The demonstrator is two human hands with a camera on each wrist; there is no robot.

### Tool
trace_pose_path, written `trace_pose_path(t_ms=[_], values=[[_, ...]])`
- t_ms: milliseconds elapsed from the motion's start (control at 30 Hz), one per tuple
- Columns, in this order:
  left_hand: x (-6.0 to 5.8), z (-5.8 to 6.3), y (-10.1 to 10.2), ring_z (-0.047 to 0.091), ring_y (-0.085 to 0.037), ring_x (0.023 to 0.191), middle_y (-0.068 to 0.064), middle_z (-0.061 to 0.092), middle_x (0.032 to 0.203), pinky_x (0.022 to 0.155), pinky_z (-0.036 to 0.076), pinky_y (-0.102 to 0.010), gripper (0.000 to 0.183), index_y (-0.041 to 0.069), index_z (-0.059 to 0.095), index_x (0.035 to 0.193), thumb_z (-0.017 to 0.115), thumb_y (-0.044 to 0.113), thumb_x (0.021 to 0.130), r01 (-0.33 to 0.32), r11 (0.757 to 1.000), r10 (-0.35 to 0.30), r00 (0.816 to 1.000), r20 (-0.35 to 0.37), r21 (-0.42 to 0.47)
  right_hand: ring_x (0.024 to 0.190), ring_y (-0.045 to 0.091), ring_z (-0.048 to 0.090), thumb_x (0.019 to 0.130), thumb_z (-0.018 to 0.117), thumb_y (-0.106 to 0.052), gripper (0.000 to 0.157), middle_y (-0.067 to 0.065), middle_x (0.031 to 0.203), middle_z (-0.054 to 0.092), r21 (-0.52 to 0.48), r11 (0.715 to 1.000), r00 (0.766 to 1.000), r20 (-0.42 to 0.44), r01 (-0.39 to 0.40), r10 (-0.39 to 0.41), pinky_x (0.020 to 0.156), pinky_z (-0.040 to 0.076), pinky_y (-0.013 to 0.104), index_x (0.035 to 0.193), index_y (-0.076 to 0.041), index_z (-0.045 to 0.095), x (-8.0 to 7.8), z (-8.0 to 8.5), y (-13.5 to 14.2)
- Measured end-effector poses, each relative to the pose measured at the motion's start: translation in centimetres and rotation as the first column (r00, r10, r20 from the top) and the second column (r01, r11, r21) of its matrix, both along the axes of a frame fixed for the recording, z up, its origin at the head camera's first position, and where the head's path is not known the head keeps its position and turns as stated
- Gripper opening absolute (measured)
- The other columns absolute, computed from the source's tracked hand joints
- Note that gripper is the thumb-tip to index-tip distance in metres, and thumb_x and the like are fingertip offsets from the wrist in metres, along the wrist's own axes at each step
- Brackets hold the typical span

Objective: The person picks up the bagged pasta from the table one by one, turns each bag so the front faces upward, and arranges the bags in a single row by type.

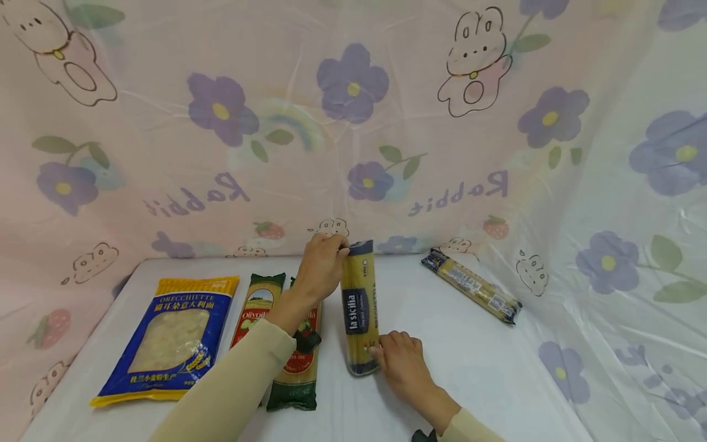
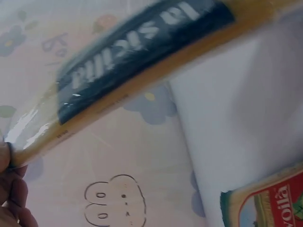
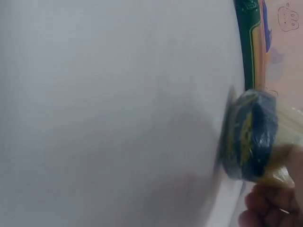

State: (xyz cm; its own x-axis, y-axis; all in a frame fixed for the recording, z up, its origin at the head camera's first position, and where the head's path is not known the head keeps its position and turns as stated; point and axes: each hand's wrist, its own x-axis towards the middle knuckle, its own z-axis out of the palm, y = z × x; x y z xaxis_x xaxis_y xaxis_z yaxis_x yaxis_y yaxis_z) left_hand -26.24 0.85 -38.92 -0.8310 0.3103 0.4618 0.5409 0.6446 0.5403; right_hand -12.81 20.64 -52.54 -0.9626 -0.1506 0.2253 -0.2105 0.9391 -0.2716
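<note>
Gripping the far end of the La Sicilia spaghetti pack (image 1: 359,307), the left hand (image 1: 321,267) has fingers curled round its dark top, while the right hand (image 1: 402,362) pinches the near end w/ fingertips; pack lies lengthwise mid-surface, far end looking a bit raised. Step in hand, I'd judge: lining the pack up beside the others. Next move prob. calls for both ends going down level, parallel to its neighbours, w/o rolling.

Head view, other things: blue orecchiette bag (image 1: 168,339) flat at left, Olivoilà spaghetti pack (image 1: 258,307) next to it, a green-ended pasta pack (image 1: 297,368) partly under the left forearm, and another dark-ended spaghetti pack (image 1: 472,285) lying diagonal at the far right, well apart. White surface (image 1: 486,368); rabbit-and-flower sheet (image 1: 353,123) hangs behind and to the right. The green-ended pack sits just beside the held one, so little room on that side.

Left wrist view: La Sicilia pack (image 2: 142,61) crosses the frame tilted, blurred; fingertips (image 2: 12,189) at its end, low left. Corner of a red-and-green pasta label (image 2: 270,203) low right.

Right wrist view: the pack's blue-yellow end (image 3: 251,137) seen end-on, resting on the surface; fingers (image 3: 272,208) hold it from below-right. Green-edged pack (image 3: 248,42) beyond.
</note>
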Motion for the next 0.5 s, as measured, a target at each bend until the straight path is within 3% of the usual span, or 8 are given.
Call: trace_pose_path(t_ms=[67,133,233,300,367,500], values=[[0.0,-0.5,-0.2,0.057,-0.03,0.111,-0.008,0.075,0.099,0.102,0.046,-0.049,0.012,0.009,0.068,0.11,0.059,0.016,0.109,-0.013,1.0,0.013,0.999,-0.05,0.002,0.085,0.015,0.05,0.106,0.059,-0.039,0.03,-0.005,0.084,0.054,-0.01,1.0,1.0,0.002,-0.007,0.007,0.087,0.043,0.046,0.091,-0.014,0.062,-0.1,-0.1,-0.2],[-0.1,-1.0,-0.2,0.059,-0.032,0.108,-0.009,0.076,0.098,0.098,0.048,-0.051,0.011,0.007,0.067,0.108,0.059,0.014,0.108,-0.022,1.0,0.02,0.989,-0.144,-0.009,0.08,0.013,0.044,0.106,0.059,-0.04,0.031,-0.008,0.078,0.048,-0.014,1.0,1.0,-0.006,-0.007,0.007,0.086,0.042,0.043,0.085,-0.017,0.056,-0.2,-0.2,-0.4],[-0.6,-2.2,-0.2,0.061,-0.037,0.103,-0.014,0.075,0.1,0.089,0.05,-0.053,0.01,0.004,0.066,0.106,0.06,0.012,0.107,-0.057,0.997,0.039,0.949,-0.312,-0.048,0.077,0.011,0.041,0.105,0.062,-0.038,0.033,-0.009,0.075,0.043,-0.006,1.0,0.999,-0.042,-0.012,0.012,0.082,0.04,0.039,0.082,-0.019,0.05,0.0,-0.4,-0.6],[-1.0,-2.9,-0.2,0.059,-0.039,0.102,-0.016,0.071,0.104,0.084,0.049,-0.052,0.012,0.003,0.065,0.105,0.059,0.013,0.108,-0.094,0.993,0.059,0.925,-0.375,-0.075,0.075,0.01,0.04,0.105,0.064,-0.036,0.033,-0.011,0.073,0.041,0.005,1.0,0.997,-0.078,-0.022,0.022,0.079,0.039,0.036,0.08,-0.02,0.049,0.4,-0.4,-0.8],[-1.4,-3.5,-0.2,0.057,-0.039,0.101,-0.017,0.067,0.105,0.082,0.046,-0.05,0.013,0.003,0.064,0.105,0.058,0.014,0.108,-0.126,0.987,0.08,0.92,-0.383,-0.096,0.073,0.009,0.038,0.104,0.066,-0.035,0.035,-0.012,0.071,0.04,0.008,0.999,0.992,-0.117,-0.041,0.042,0.077,0.037,0.033,0.078,-0.02,0.047,0.8,-0.3,-1.0],[-2.2,-4.5,-0.5,0.053,-0.037,0.094,-0.016,0.065,0.1,0.08,0.041,-0.048,0.014,0.003,0.064,0.102,0.059,0.015,0.108,-0.162,0.976,0.104,0.934,-0.343,-0.146,0.071,0.007,0.036,0.105,0.067,-0.031,0.037,-0.014,0.07,0.037,-0.012,0.997,0.98,-0.185,-0.081,0.078,0.074,0.034,0.03,0.076,-0.022,0.046,1.9,0.1,-1.5]])
